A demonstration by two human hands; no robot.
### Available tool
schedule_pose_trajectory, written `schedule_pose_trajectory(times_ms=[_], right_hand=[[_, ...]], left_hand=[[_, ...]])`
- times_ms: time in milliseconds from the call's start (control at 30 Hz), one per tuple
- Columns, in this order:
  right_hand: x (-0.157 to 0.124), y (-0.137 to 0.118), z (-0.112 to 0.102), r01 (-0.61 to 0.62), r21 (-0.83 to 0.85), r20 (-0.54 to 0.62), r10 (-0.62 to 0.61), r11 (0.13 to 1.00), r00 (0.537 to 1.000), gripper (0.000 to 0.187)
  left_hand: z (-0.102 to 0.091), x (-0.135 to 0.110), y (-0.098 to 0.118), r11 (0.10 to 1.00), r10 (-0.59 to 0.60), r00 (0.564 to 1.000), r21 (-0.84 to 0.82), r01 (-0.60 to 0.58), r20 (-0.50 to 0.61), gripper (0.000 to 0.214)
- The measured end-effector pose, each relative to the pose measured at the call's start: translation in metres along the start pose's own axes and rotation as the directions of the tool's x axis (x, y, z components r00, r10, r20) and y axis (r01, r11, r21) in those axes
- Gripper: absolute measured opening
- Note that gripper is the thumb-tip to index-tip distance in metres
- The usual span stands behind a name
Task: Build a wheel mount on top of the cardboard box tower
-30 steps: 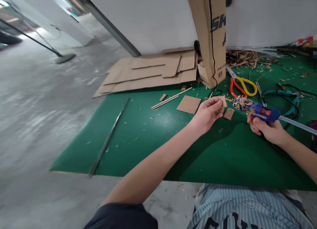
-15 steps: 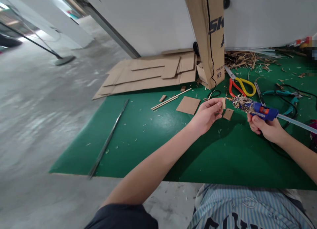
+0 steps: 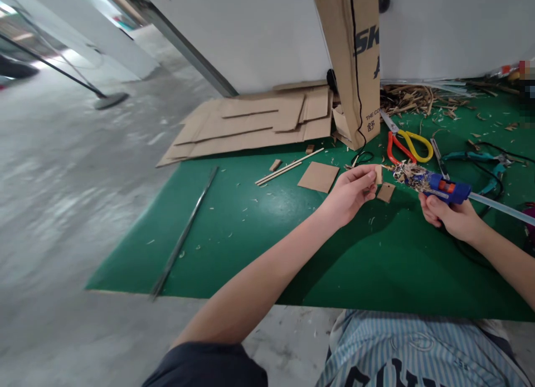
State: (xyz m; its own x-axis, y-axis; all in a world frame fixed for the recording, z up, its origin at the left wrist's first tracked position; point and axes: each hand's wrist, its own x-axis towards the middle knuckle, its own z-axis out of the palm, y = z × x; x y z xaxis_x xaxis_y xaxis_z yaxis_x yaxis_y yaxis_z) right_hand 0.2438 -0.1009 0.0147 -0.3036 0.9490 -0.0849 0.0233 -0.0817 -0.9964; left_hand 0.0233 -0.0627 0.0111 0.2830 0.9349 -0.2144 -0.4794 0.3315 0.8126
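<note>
Between the thumb and fingers of my left hand (image 3: 354, 193) is a small piece of cardboard (image 3: 378, 174), held up above the table. My right hand (image 3: 449, 215) grips a blue hot glue gun (image 3: 449, 188), its front wrapped in cardboard scraps and a long clear glue stick (image 3: 501, 207) poking out the back. The nozzle points left, close to the small piece; whether they touch I cannot tell. Just below lies another small cardboard piece (image 3: 385, 193) with a hole. A larger cardboard square (image 3: 319, 177) rests left of my left hand.
Scissors (image 3: 412, 144) with red and yellow handles lie behind the glue gun, near teal-handled pliers (image 3: 497, 169). Thin wooden sticks (image 3: 284, 169), flat cardboard sheets (image 3: 251, 119) and a tall cardboard box (image 3: 355, 69) are farther back. Dark thin rods (image 3: 184, 236) lie at left on the green table (image 3: 234, 264).
Almost nothing differs. The view has shifted very slightly, while both hands keep the cardboard piece and the glue gun in the same position.
</note>
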Motion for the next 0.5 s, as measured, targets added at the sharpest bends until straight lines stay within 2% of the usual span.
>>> schedule_pose_trajectory(times_ms=[167,500], right_hand=[[-0.0007,0.0023,-0.0010,0.004,-0.001,-0.002,-0.004,1.000,1.000,0.057],[-0.0002,0.0025,-0.0003,0.012,0.010,-0.020,-0.011,1.000,1.000,0.057]], left_hand=[[0.0001,0.0000,-0.0002,1.000,0.008,1.000,0.002,-0.008,0.003,0.018],[-0.0015,0.0007,-0.0008,1.000,0.005,1.000,0.004,-0.005,0.015,0.023]])
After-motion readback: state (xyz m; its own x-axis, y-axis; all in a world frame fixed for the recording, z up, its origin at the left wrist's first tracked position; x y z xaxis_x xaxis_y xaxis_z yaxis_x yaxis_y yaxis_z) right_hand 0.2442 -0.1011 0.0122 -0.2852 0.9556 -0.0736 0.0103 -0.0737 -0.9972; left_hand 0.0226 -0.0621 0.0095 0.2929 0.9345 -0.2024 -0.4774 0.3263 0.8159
